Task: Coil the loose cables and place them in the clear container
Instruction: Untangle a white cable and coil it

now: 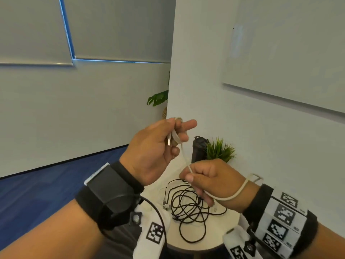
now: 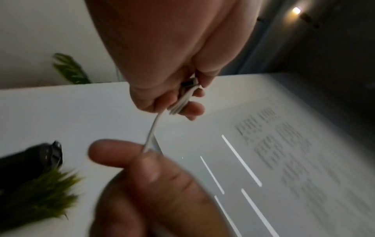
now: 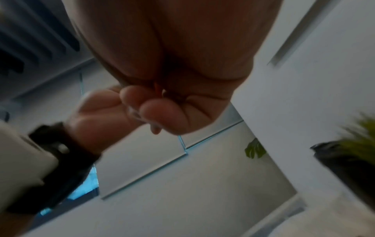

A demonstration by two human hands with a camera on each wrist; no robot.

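My left hand (image 1: pixel 153 148) grips white cable (image 1: pixel 184 156) coils, right hand (image 1: pixel 209 182) pinches its tail; black cable (image 1: pixel 188 206) on table (image 1: pixel 196 246) uncoiled, container unseen.

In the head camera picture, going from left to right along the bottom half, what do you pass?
Blue floor → left hand gripping the coiled white cable → black bottle → small green plant → marker band on the right wrist.

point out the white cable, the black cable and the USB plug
white cable (image 1: pixel 185 156): head view, on the taut stretch between both hands.
black cable (image 1: pixel 188 206): head view, on the loose tangle on the round table.
USB plug (image 1: pixel 169 142): head view, on its metal end at the left palm.
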